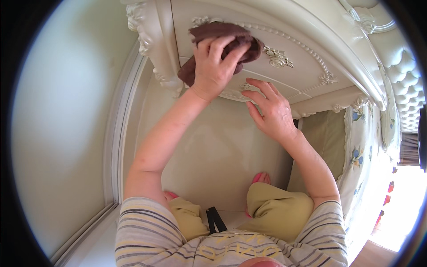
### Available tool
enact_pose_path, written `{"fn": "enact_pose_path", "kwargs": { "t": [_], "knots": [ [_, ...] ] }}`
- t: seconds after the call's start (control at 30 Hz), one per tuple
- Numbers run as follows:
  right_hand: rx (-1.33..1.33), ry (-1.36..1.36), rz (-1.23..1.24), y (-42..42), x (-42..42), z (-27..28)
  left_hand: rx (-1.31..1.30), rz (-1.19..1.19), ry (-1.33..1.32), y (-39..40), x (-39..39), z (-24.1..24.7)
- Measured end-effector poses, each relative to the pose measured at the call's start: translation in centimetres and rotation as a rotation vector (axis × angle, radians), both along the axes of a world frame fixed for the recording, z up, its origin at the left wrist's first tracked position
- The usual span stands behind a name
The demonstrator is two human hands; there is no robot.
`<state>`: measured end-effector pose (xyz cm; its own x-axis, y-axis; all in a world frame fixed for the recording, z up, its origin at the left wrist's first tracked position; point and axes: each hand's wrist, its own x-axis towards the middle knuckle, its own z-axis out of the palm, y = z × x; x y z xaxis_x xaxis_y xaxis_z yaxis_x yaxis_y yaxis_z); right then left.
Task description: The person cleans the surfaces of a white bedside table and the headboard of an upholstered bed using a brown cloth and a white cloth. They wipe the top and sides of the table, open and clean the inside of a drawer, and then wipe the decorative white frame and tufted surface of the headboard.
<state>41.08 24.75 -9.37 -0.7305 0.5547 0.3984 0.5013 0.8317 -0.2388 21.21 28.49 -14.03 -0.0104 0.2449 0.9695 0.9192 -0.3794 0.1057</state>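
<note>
A crumpled brown cloth [220,31] is held in my left hand [215,63] against the front of a cream carved cabinet [300,80]. It covers part of the beaded oval trim at the cabinet's left side. My right hand [272,111] is empty, its fingers apart and slightly curled, in front of the lower drawer front. Between and above the hands a carved flower ornament [278,57] shows on the upper drawer front. The underside of my left palm is hidden.
A pale wall [66,110] with a white baseboard [115,140] runs along the left. At right stand a bed with a flowered cover [358,160] and a tufted headboard [408,90]. Glossy tiled floor [213,150] lies below, with my feet in pink slippers.
</note>
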Motion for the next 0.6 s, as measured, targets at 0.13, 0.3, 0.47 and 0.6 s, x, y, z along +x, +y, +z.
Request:
{"fn": "enact_pose_path", "kwargs": {
  "t": [0.13,0.3,0.47,0.6],
  "knots": [
    [-0.05,0.065,-0.006,0.0,-0.5,-0.1,-0.2,-0.225,0.07,-1.2,1.1,-1.3],
    [-0.254,0.339,-0.079,-0.4,-0.9,0.7,-0.288,-0.506,-0.343,-2.8,2.2,2.3],
    [-0.003,0.412,0.024,-0.7,-2.1,1.5,-0.366,-0.796,-0.777,-4.8,3.1,5.7],
    [0.066,0.486,0.055,-0.4,-3.4,1.6,-0.527,-1.062,-0.877,-6.4,3.8,6.2]
  ]
}}
